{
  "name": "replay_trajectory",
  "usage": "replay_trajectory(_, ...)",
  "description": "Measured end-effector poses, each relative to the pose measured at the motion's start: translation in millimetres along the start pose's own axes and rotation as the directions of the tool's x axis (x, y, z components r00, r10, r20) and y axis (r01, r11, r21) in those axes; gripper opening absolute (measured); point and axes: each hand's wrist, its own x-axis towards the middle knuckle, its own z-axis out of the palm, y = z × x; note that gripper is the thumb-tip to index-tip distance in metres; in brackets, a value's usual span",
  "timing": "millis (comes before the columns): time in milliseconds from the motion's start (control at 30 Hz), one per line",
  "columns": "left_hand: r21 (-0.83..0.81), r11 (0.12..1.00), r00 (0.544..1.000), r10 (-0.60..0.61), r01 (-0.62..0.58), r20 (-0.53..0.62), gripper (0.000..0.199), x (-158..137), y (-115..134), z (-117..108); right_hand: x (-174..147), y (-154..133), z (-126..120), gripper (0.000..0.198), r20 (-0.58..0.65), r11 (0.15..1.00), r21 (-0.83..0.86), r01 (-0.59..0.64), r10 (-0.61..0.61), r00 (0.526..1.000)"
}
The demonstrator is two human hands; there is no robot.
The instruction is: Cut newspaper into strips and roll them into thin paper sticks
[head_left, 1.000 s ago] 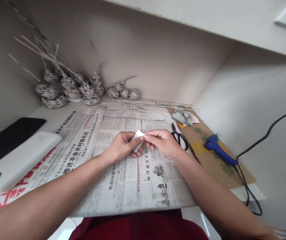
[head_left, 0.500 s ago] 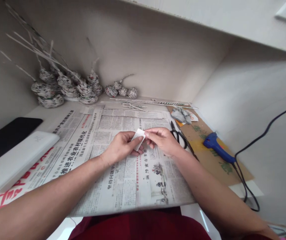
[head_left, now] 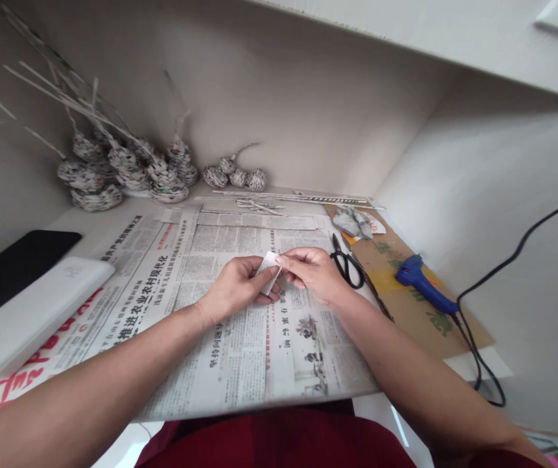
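Over newspaper [head_left: 240, 367], small white straight-edged paper [head_left: 269, 260]; pinched by left hand [head_left: 237, 286] and right hand [head_left: 314, 273]

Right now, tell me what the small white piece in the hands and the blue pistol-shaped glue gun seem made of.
Small white piece: probably matte paper or card; straight edges, no shine. Blue glue gun: likely smooth plastic, from its rounded, moulded-looking body.

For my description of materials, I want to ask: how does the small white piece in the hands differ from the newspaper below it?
The white piece is small, while the newspaper spreads widely beneath. The white piece is held in the left hand and right hand, whereas the newspaper lies flat. The white piece shows no readable print; the newspaper shows bold black and red characters. Both are pale overall.
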Motion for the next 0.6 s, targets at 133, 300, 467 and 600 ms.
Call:
replay_trajectory(133,0.0,1.0,1.0,-0.001,0.001,0.009,0.035,0,0,0,-2,-2,4,0.031,-0.031,1.0,-0.019,-0.001,0.001,1.0)
replay_trajectory(300,0.001,1.0,1.0,0.0,0.0,0.031,0.037,-1,0,1,-2,2,8,0.039,-0.062,0.999,-0.032,0.033,-0.035,0.997)
replay_trajectory(467,-0.068,0.996,0.998,-0.058,0.06,0.029,0.039,-1,0,-1,2,-1,-4,0.038,-0.012,0.998,0.008,0.06,-0.06,0.998)
replay_trajectory(600,-0.098,0.993,0.998,-0.062,0.064,0.028,0.038,1,0,-4,1,-7,-13,0.034,0.115,0.997,-0.051,0.055,-0.049,0.992)
